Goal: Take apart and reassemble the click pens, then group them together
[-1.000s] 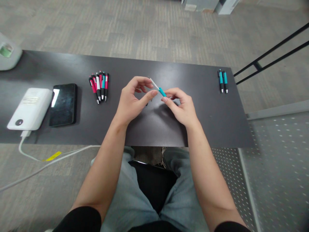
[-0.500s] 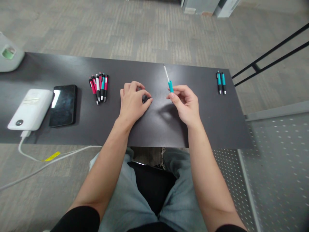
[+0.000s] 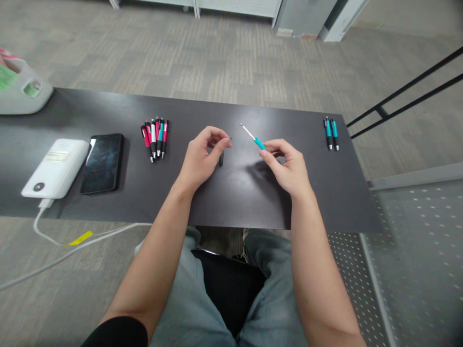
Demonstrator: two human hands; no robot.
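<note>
Pen in pieces over the dark table (image 3: 246,202), one part per hand.
Right hand (image 3: 287,166) pinches the teal barrel (image 3: 259,143) between thumb and fingers, white refill (image 3: 248,130) sticking out up-left, clear of the left hand (image 3: 202,154). Left thumb and fingertips are closed on a tiny dark part (image 3: 231,139) (mostly hidden, can't ID it). Black pen piece (image 3: 221,159) shows just beside the left fingers; can't tell if they touch. Red, white and teal pens (image 3: 153,140) bunched at left, two teal pens (image 3: 334,134) side by side at far right.
</note>
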